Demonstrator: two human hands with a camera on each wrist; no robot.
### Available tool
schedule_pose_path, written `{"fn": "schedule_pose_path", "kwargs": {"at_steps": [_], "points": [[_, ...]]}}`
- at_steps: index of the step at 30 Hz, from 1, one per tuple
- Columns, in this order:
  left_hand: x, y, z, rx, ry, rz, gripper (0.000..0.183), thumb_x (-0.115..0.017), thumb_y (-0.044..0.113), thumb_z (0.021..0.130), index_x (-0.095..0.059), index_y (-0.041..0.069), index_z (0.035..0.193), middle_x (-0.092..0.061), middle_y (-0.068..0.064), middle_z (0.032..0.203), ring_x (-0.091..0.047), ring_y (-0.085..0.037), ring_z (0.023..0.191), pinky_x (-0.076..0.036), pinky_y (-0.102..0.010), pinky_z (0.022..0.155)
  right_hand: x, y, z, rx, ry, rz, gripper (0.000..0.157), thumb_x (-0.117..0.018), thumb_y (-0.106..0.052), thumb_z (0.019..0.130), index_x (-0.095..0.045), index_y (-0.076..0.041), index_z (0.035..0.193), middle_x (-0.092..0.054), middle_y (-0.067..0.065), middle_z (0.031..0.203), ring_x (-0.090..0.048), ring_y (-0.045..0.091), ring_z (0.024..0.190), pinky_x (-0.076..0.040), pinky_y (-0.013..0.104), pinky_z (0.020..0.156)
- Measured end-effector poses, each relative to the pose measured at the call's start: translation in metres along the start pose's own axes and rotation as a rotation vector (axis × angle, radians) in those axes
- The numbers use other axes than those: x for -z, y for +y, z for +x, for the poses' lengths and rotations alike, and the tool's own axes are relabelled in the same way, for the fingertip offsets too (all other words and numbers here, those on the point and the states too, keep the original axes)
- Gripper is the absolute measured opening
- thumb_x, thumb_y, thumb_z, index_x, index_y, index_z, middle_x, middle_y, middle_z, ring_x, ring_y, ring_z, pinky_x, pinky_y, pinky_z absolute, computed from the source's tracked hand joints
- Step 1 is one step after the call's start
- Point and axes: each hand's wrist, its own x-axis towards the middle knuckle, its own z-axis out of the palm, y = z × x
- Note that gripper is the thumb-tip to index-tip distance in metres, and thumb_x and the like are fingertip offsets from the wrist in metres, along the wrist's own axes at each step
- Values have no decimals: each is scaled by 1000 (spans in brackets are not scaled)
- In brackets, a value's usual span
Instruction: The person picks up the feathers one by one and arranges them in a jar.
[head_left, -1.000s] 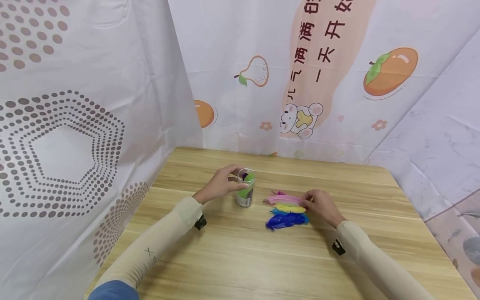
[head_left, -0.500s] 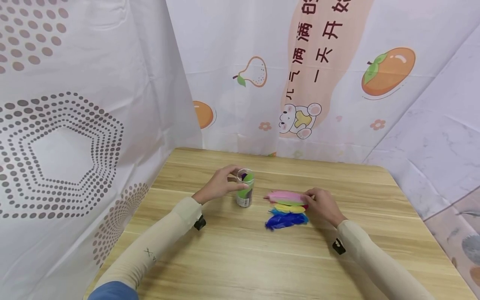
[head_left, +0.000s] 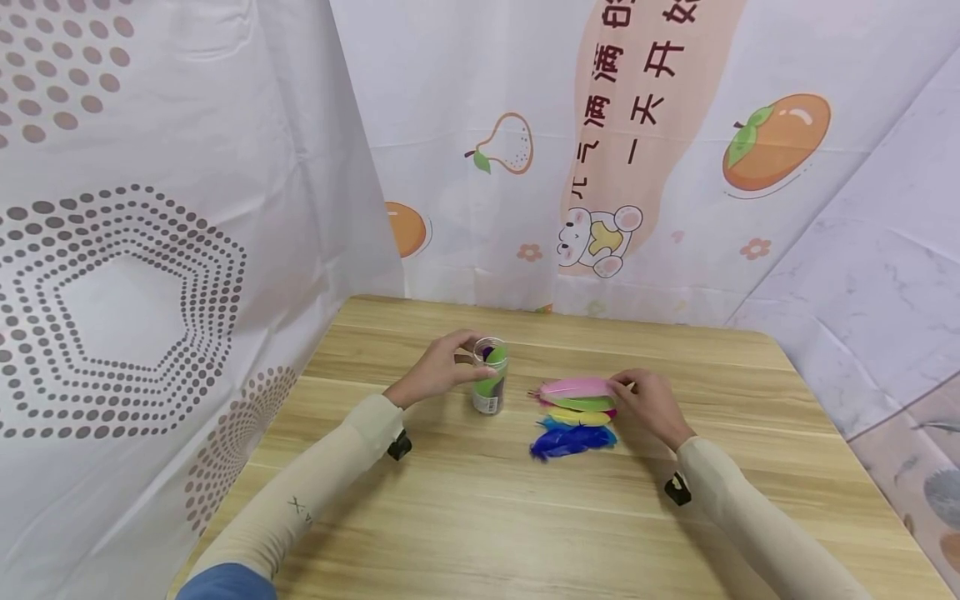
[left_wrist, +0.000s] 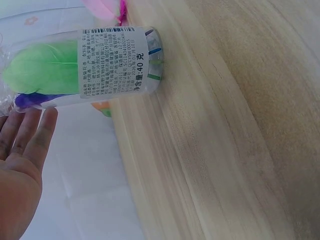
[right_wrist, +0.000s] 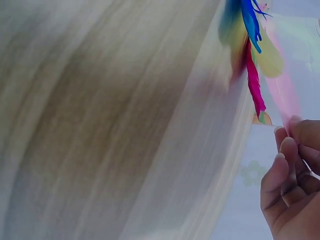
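My left hand (head_left: 441,365) grips a clear plastic jar (head_left: 489,398) near its open top, thumb and fingers on opposite sides. The jar stands upright on the table; a green feather (left_wrist: 42,67) and a purple feather (left_wrist: 37,100) show inside, beside a printed label. To the right, my right hand (head_left: 651,407) pinches one end of a pink feather (head_left: 572,387) between thumb and fingers. Lying below it are a green feather (head_left: 583,403), a yellow feather (head_left: 579,416) and blue feathers (head_left: 572,442). A magenta feather (right_wrist: 254,82) is partly covered in the head view.
The wooden table (head_left: 465,517) ends at the back against a white curtain (head_left: 450,75) printed with fruit and characters. Another curtain (head_left: 127,308) with dotted patterns hangs along the left side. Wrist cameras (head_left: 401,445) sit on both sleeves.
My right hand has drawn the pink feather slightly up and away from the pile, so the green feather beneath now shows. The left hand and jar have stayed in place.
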Motion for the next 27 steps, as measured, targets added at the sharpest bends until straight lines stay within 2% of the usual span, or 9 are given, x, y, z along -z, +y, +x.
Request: {"fn": "schedule_pose_path", "kwargs": {"at_steps": [8, 19, 27], "points": [[0, 0, 0, 4, -1, 2, 55, -83, 43, 87, -64, 21, 134, -66, 4, 120, -62, -17, 110, -54, -34, 100, 1, -3, -1, -34, -2, 16, 15, -71, -17, 100, -78, -4, 102, -76, 8, 96, -66, 16, 76, -55, 29, 66], [0, 1, -1, 4, 0, -1, 55, -84, 42, 87, -63, 20, 133, -66, 2, 121, -62, -17, 110, -54, -34, 101, 7, -6, 0, -56, 20, 60, 22, -68, -28, 102, -76, -8, 108, -75, 4, 95, -64, 18, 78, -54, 33, 69], [0, 0, -1, -12, 4, 15, 54, -83, 42, 87, -64, 20, 133, -67, 4, 119, -62, -16, 109, -55, -33, 100, 12, -12, 4, -73, 29, 75, 30, -66, -37, 103, -76, -8, 106, -74, 8, 91, -59, 16, 71, -48, 27, 59]]}}
